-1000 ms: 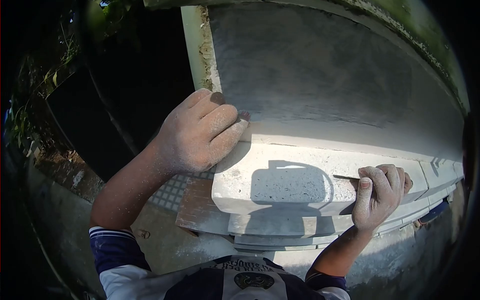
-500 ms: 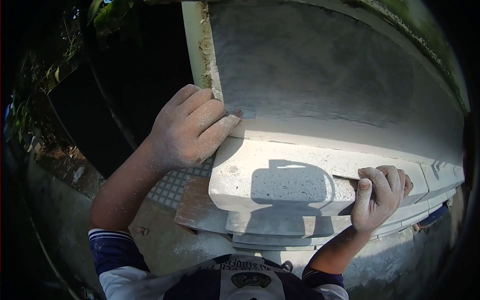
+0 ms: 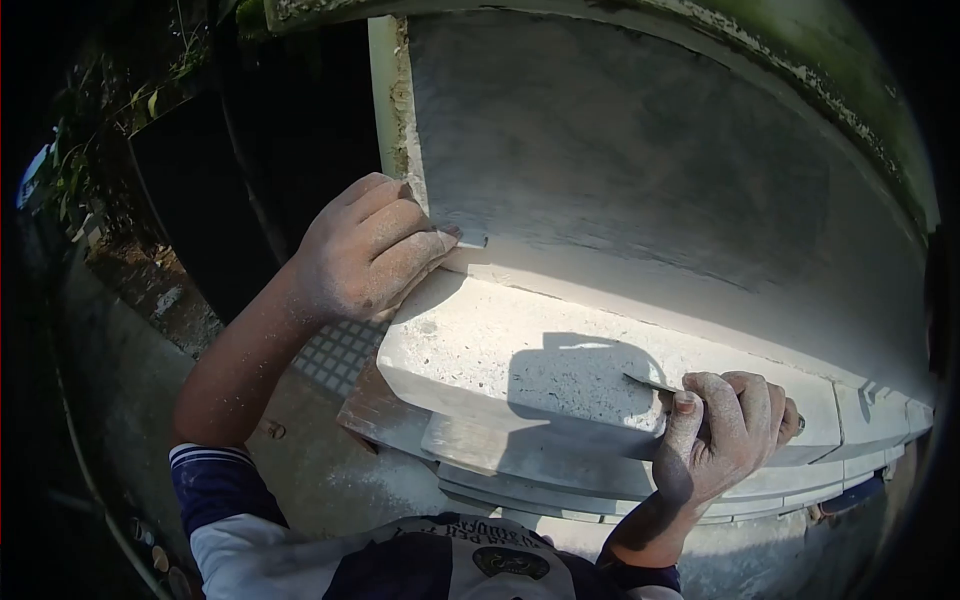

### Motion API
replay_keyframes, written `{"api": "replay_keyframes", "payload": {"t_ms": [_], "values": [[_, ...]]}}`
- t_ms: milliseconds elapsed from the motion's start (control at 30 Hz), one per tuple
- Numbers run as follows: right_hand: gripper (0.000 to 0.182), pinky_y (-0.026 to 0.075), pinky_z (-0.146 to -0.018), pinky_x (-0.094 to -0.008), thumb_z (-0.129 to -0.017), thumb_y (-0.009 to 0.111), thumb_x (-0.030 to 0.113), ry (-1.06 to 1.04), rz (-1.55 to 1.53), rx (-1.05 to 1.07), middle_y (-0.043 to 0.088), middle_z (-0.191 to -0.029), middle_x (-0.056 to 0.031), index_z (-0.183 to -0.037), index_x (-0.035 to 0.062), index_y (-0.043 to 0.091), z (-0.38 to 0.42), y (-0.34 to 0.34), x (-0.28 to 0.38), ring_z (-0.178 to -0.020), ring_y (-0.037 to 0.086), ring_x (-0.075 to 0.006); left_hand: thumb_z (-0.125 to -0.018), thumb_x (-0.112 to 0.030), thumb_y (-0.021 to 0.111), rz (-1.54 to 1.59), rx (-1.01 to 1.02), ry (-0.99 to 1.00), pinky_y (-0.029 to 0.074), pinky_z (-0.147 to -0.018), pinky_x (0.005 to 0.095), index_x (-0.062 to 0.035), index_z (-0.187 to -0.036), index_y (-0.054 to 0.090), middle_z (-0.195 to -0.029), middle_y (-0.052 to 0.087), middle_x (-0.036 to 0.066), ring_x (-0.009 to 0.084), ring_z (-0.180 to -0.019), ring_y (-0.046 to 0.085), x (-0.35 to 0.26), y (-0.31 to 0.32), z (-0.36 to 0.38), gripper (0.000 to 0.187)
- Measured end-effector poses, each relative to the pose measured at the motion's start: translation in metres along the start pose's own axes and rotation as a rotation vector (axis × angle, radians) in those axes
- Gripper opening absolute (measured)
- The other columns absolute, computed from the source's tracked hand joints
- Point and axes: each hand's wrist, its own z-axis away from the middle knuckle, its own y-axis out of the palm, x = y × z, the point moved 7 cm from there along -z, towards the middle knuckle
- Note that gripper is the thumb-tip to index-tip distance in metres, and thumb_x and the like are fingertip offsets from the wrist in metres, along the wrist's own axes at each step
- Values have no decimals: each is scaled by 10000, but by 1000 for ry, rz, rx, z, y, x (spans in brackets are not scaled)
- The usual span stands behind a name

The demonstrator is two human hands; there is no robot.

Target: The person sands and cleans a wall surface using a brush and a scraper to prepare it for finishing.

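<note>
The small flat piece (image 3: 474,239) sits against the lower left corner of the grey wall panel (image 3: 620,140), just above the back edge of the white ledge (image 3: 470,345). The left hand (image 3: 365,255) has it pinched between thumb and forefinger, the other fingers curled into the palm, and its wrist hangs out past the ledge's left end. Over by the ledge's front edge, towards the right, the right hand (image 3: 730,430) has its fingers wrapped round a thin-bladed tool (image 3: 652,384); the blade points left over the ledge, though I can't tell whether its tip touches. Between the hands runs a dusty, speckled stretch of ledge, crossed by the person's shadow (image 3: 560,375). Beyond the left end there's a drop to a brown board (image 3: 375,410) and pale tiles (image 3: 340,350), with a dark opening (image 3: 300,120) behind. Lower steps (image 3: 560,455) run below the front edge, close to the person's shirt (image 3: 440,560).
</note>
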Motion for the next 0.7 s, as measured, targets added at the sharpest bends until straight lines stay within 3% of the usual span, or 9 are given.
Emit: {"api": "replay_keyframes", "payload": {"t_ms": [67, 267, 300, 600, 700], "values": [[269, 337, -919, -435, -812, 693, 409, 23, 7, 17, 567, -743, -3, -757, 151, 744, 0, 0, 0, -784, 531, -218, -702, -104, 852, -9, -23, -40, 413, -539, 332, -6, -822, 697, -714, 628, 72, 168, -668, 606, 0, -2, 2, 220], [229, 344, -924, -416, -782, 677, 337, 31, 29, 12, 556, -739, -30, -739, 117, 722, -1, 0, 3, -789, 535, -230, -725, -135, 789, -7, 137, -83, 576, -634, 371, -11, -987, 698, -926, 694, 109, 233, -779, 713, -12, 17, -26, 305], [220, 345, -925, -418, -774, 679, 330, 39, 30, 17, 558, -740, -32, -739, 117, 721, 0, 0, 3, -790, 537, -230, -739, -145, 755, -29, 141, -59, 627, -719, 396, -20, -1054, 684, -1028, 699, 124, 273, -850, 743, -17, 17, -33, 347], [232, 348, -905, -436, -791, 721, 386, 35, 32, -9, 558, -729, 8, -729, 163, 738, -1, 0, 2, -783, 533, -211, -684, -111, 835, -49, -49, -52, 405, -560, 324, -29, -842, 706, -734, 621, 36, 157, -631, 571, 5, -5, 2, 220], [239, 346, -903, -437, -794, 721, 389, 33, 33, -15, 556, -728, 6, -728, 160, 736, 0, -1, 2, -779, 529, -214, -683, -110, 820, -45, 4, -21, 482, -585, 331, -30, -885, 700, -797, 654, 57, 172, -675, 635, -1, 3, -10, 248]]}}
